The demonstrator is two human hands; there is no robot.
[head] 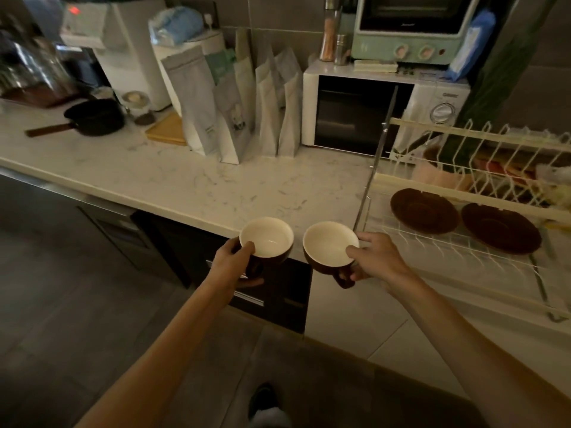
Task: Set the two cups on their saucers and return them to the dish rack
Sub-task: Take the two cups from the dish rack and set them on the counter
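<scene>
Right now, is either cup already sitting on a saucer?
No: the left hand and right hand each hold a cup in the air, while both saucers lie bare in the dish rack.

White marble-pattern countertop (191,186) bears a black saucepan (92,117), standing paper bags (234,118), a white microwave (370,112) and a wire dish rack (463,242) holding two brown saucers (425,211).
</scene>
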